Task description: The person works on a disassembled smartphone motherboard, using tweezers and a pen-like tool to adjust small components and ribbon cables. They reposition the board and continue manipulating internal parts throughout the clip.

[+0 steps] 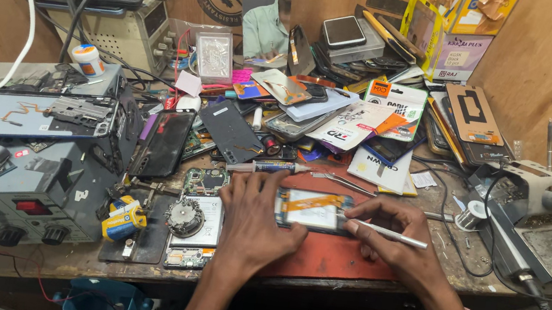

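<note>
a smooth metal tool point(387, 233), a glossy opened phone point(311, 209), a matt red mat point(330, 256), rough wooden bench point(59, 263).

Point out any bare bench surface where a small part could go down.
Bare red mat lies in front of the opened phone, between the left hand and right hand. Some wood shows right of the right hand. Behind the phone, stacked cases crowd everything.

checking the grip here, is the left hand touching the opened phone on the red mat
Touching. The head view shows the left hand lying over the opened phone's left end, fingers on its edge, no gap.
</note>
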